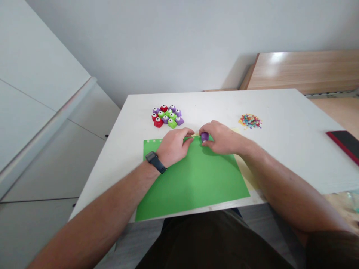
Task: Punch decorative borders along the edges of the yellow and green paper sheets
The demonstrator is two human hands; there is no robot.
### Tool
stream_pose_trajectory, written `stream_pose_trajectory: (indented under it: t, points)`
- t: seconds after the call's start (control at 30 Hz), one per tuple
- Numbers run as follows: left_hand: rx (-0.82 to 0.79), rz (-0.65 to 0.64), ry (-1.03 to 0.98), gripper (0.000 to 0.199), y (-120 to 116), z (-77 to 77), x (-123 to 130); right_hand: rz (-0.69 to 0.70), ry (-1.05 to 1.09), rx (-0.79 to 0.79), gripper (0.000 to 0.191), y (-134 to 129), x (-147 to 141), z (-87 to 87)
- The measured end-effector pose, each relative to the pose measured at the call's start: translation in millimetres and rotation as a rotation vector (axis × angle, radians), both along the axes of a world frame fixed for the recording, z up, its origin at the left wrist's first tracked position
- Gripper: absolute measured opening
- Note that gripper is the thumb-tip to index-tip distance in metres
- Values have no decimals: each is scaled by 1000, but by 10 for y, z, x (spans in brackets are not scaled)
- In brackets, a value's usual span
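The right hand (220,137) pinches a purple craft punch (205,136) at the far edge of the green paper sheet (193,183), while the open left hand (174,147) presses the sheet just beside it. Other punches (167,116) sit beyond the left hand, coloured paper scraps (250,120) beyond the right.

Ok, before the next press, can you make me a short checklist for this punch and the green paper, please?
1. Purple craft punch in right hand: ok, held at the top edge of the green paper sheet.
2. Left hand: ok, resting on the sheet beside the punch.
3. Paper edge seated inside the punch: cannot tell, fingers hide it.
4. Small punched holes: ok, a row along the top edge.
5. Colored paper scraps: ok, piled apart from the sheet.
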State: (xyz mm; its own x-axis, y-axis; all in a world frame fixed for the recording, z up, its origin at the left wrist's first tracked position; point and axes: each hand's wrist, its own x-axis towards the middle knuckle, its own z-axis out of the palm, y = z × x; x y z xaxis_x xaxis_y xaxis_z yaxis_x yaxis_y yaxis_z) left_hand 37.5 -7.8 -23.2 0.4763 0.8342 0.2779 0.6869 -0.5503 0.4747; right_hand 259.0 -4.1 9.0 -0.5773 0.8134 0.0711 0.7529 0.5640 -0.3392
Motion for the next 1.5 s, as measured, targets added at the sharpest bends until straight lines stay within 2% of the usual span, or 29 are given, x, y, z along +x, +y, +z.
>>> stream_pose_trajectory:
  t: [0.7, 1.0, 1.23, 1.5]
  points:
    - [-24, -4, -5, 23, 8, -10, -6, 11, -21, 29, 23, -13, -41, -27]
    - [-5, -17, -3, 30, -38, 48, 38, 13, -12, 32, 21, -41, -62, -9]
    - [-21, -68, -5, 53, -24, 73, 89, 15, -5, 37, 27, -28, -59, -35]
    - [-33, -64, 1, 50, -1, 41, 94, 8, 2, 27, 28, -29, -51, -32]
